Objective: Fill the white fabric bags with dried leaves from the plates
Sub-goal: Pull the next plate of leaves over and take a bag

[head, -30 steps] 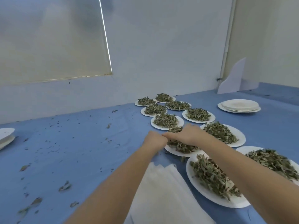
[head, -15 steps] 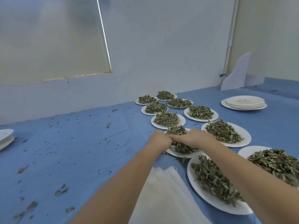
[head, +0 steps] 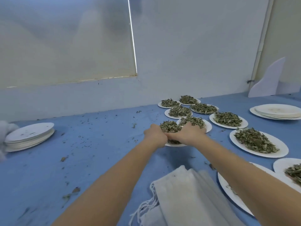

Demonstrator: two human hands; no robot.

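- Our left hand [head: 156, 136] and right hand [head: 189, 135] meet side by side on one plate [head: 175, 144], fingers curled into its dried leaves [head: 170, 126], gathering a heap between them.
- We see the bags [head: 184, 198] stacked flat on the blue table [head: 97, 152] near us, between our forearms, drawstrings trailing left.
- More leaf-filled plates [head: 259, 142] lie right and beyond.
- Empty plate stacks [head: 29, 136] sit far left and far right.
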